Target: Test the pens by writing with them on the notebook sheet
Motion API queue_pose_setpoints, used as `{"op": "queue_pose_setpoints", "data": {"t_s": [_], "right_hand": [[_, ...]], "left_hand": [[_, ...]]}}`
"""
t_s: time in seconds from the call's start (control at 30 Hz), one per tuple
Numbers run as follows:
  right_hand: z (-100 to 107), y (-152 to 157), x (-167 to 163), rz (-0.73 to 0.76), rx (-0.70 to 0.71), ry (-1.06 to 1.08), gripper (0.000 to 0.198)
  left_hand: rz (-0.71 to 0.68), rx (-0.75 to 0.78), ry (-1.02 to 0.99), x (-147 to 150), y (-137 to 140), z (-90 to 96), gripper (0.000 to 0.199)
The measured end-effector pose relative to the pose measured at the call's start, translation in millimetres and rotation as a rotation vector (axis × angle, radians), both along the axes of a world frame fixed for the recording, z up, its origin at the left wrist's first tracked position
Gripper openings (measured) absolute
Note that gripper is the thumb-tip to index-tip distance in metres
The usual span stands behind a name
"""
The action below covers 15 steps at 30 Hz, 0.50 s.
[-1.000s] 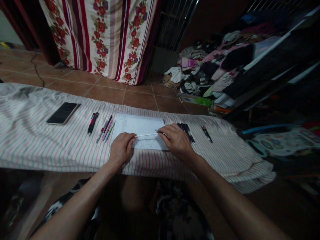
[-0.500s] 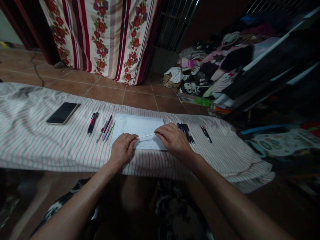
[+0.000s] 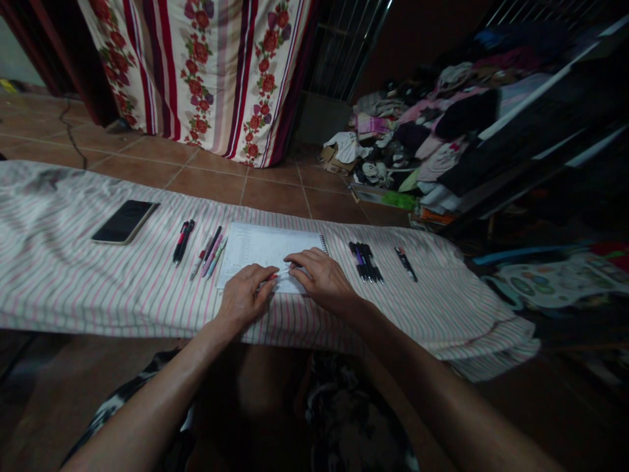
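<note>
My left hand (image 3: 244, 295) is closed in a pinch on a slim white pen-like stick (image 3: 284, 271), with a bit of red showing by the fingertips. From the other side, the thumb and fingers of my right hand (image 3: 325, 280) close on the same stick, and the two sets of fingertips almost meet. Fingers cover much of the stick, so its exact kind is unclear. Both hands are over the near edge of a spiral notebook (image 3: 265, 241) whose open page carries faint writing.
Left of the notebook lie several slim pens (image 3: 211, 254), two dark pens (image 3: 183, 242) and a phone (image 3: 126, 221). To its right are several black pens (image 3: 365, 262) and a separate dark pen (image 3: 405, 263). A striped cloth (image 3: 162, 295) covers the table; clothes (image 3: 417, 131) are heaped behind.
My right hand has moved left along the white stick, close to my left hand. Less of the stick shows between them, and the black pens on the right are more fully visible.
</note>
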State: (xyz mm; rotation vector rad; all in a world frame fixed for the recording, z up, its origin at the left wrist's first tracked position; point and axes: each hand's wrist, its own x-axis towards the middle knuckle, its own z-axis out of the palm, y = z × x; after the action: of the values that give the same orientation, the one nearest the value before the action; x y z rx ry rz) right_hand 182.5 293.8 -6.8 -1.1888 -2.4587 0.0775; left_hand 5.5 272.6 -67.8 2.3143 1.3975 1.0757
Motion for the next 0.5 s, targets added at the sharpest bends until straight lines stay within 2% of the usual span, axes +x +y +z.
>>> {"op": "queue_pose_setpoints", "data": {"t_s": [0.27, 0.5], "right_hand": [[-13.4, -2.4, -15.6, 0.0, -0.12, 0.109, 0.025], [-16.6, 3.3, -6.6, -0.117, -0.174, 0.313, 0.028]], "left_hand": [[0.036, -0.038, 0.014, -0.3, -0.4, -0.2, 0.026], [0.087, -0.112, -0.033, 0.4, 0.1, 1.6, 0.025]]}}
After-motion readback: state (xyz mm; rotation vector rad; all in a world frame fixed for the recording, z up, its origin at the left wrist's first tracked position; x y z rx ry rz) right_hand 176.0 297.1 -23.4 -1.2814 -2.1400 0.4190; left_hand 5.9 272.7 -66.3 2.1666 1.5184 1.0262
